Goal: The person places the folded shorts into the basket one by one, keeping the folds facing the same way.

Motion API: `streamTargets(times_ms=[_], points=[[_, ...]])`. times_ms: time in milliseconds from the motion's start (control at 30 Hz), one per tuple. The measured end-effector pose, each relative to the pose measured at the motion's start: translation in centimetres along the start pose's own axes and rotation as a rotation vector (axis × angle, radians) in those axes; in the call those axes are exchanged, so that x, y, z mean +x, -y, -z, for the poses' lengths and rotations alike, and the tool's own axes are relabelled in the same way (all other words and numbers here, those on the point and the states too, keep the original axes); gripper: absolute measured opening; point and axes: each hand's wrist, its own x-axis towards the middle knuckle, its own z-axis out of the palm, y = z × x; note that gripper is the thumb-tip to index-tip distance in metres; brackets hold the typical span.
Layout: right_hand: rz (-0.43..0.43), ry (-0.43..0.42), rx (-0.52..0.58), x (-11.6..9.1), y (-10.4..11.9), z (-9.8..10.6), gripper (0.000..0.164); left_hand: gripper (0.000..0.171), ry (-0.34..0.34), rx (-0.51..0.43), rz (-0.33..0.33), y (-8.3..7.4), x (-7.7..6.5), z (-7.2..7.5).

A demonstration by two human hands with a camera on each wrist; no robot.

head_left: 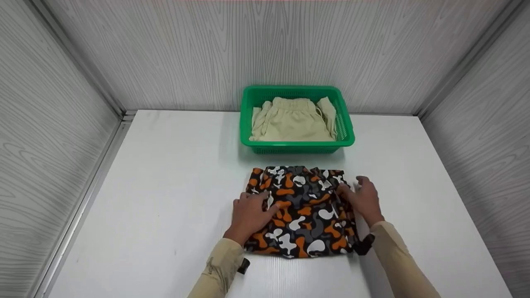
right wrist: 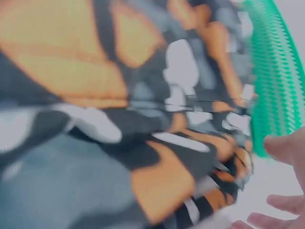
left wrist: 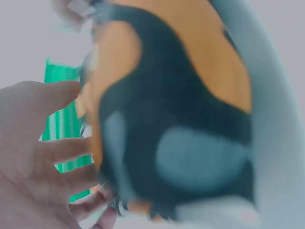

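Patterned shorts (head_left: 304,215) in black, orange, white and grey lie on the white table, with the gathered waist on the far side. My left hand (head_left: 250,213) rests at their left edge, its thumb over the fabric. In the left wrist view the fingers of the left hand (left wrist: 43,152) look spread and fairly straight beside the cloth. At the right edge my right hand (head_left: 364,200) touches the shorts with its thumb, the fingers apart. Blurred shorts (right wrist: 157,119) fill most of the right wrist view, with fingertips of the right hand (right wrist: 286,181) beside them.
Behind the shorts stands a green plastic basket (head_left: 298,144) with perforated sides. Folded beige shorts (head_left: 296,118) with a gathered waistband lie in it. Grey wood-grained panels (head_left: 273,49) enclose the white table (head_left: 165,198) at the back and both sides.
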Motion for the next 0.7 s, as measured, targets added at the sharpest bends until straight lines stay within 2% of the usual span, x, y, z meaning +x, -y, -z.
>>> streamTargets(times_ms=[100, 200, 300, 400, 533, 700], points=[[-0.142, 0.076, 0.223, -1.0, -0.2, 1.7, 0.088, 0.069, -0.055, -0.181, 0.102, 1.5, -0.4, 0.9], [-0.256, 0.158, 0.391, -1.8, 0.0, 2.5, 0.092, 0.077, -0.068, -0.374, 0.239, 2.6, -0.8, 1.2], [-0.316, 0.225, 0.461, -2.2, 0.2, 2.7, 0.091, 0.082, -0.031, -0.634, 0.362, 2.9, -0.9, 1.2], [-0.353, 0.265, 0.483, -2.3, 0.3, 2.5, 0.089, 0.087, 0.02, -0.846, 0.447, 2.6, -0.7, 1.2], [-0.376, 0.276, 0.53, -2.3, 0.3, 1.8, 0.083, 0.089, 0.104, -1.0, 0.517, 2.4, -0.1, 0.9], [-0.392, 0.282, 0.662, -2.4, 0.8, 1.0, 0.08, 0.072, 0.201, -1.186, 0.516, 2.3, 0.0, 0.3]])
